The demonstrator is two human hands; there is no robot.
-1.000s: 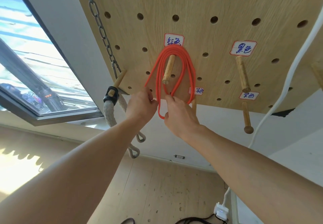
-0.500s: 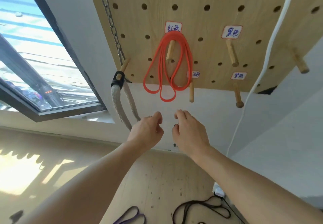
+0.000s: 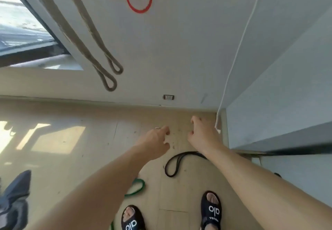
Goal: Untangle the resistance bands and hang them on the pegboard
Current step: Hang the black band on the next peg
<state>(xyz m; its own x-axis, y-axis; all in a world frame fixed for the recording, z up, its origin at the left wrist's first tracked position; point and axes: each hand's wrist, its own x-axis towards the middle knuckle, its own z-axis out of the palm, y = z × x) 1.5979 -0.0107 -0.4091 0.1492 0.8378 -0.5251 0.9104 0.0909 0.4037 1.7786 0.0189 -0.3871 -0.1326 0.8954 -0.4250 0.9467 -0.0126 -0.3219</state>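
Bands lie in three places. Largest in view, the floor [image 3: 75, 140] carries two of them: a black band [image 3: 173, 165] near my feet, its far end hidden under my right forearm, and a green band [image 3: 138, 186], partly covered by my left forearm. On the wall [image 3: 170, 50] above, the lower loops of a red band [image 3: 138, 0] hang into view; its peg and the pegboard are out of frame, so I judge it hung but cannot confirm it. Two grey rope loops [image 3: 109, 79] hang to its left, and a white cord [image 3: 233, 64] runs down the right corner. My left hand [image 3: 154, 141] and right hand [image 3: 203, 136] reach down and forward over the floor, apart from each other; each grip is loosely spread, fingers relaxed, holding nothing. Step in hand, as I judge it: one band done, reaching for another. The black band lies closest below my right hand; the next move calls for bending lower, pinching one strand, lifting it free, and checking for twists before carrying it up to a peg.
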